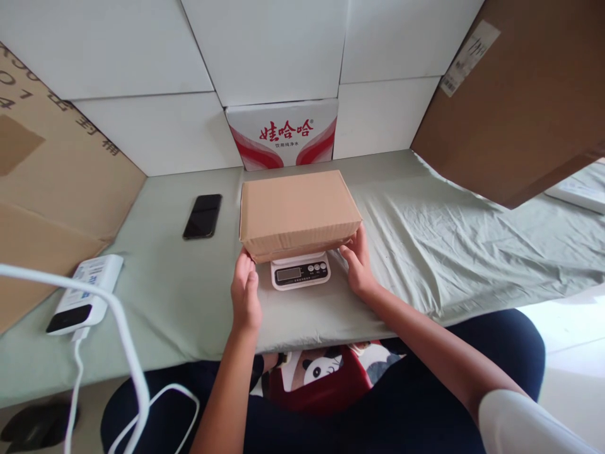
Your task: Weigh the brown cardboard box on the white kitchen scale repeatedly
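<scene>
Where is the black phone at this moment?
The black phone lies flat on the green cloth, left of the cardboard box, beyond the left hand.
</scene>
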Motion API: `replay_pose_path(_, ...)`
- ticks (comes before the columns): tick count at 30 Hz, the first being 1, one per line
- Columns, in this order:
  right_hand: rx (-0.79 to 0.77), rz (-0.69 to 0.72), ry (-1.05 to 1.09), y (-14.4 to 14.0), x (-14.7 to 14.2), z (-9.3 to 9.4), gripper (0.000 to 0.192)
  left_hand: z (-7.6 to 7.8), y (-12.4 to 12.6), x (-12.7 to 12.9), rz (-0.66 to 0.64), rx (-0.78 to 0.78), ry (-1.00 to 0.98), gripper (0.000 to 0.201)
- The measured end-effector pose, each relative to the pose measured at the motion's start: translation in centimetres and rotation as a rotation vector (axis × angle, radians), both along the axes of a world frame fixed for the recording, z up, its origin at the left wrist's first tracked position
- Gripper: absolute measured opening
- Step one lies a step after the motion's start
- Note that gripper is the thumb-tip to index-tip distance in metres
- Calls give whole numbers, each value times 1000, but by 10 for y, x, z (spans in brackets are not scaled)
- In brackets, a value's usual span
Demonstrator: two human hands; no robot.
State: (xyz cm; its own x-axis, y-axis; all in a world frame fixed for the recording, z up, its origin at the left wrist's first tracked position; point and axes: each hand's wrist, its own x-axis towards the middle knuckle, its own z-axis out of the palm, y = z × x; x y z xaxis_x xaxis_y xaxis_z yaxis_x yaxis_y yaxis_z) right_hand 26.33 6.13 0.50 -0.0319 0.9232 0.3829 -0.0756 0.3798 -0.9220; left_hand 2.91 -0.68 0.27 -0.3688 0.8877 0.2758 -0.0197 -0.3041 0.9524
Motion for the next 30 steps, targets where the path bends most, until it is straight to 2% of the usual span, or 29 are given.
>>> replay_pose_path(6, 3, -2, -35, 1, 1, -2, 64, 2, 1, 1, -6, 6, 12, 66)
replay_pose_path(11, 82, -47, -84, 2, 2, -4, 64, 0, -2, 3, -13, 22, 22, 68)
replay_pose_path(13, 123, -47, -93, 2, 2, 2, 66, 1, -4, 4, -19, 49, 23, 68)
replay_pose_path(16, 178, -35, -97, 6, 2, 23, 68, 12, -1, 4, -21, 90, -3, 66)
replay_pose_path(19, 212, -7, -85, 28, -4, 50, 67, 30, 26, -1, -22, 136, -34, 65)
replay_pose_path(22, 243, -19, -54, 69, -18, 61, 64, 40, 76, -12, -9, 153, -34, 65)
replay_pose_path(24, 247, -25, -23, 100, -27, 54, 63, 36, 113, -20, -16, 124, -44, 69)
replay_pose_path(26, 192, -3, 31, 125, -35, 37, 64, 24, 142, -26, 2, 40, -117, 71)
replay_pose_path(28, 82, 21, 62, 142, -39, 19, 60, 8, 160, -31, 11, -33, -174, 67)
replay_pose_path(30, 27, 33, 61, 151, -39, 6, 56, -6, 168, -35, 20, -59, -195, 61)
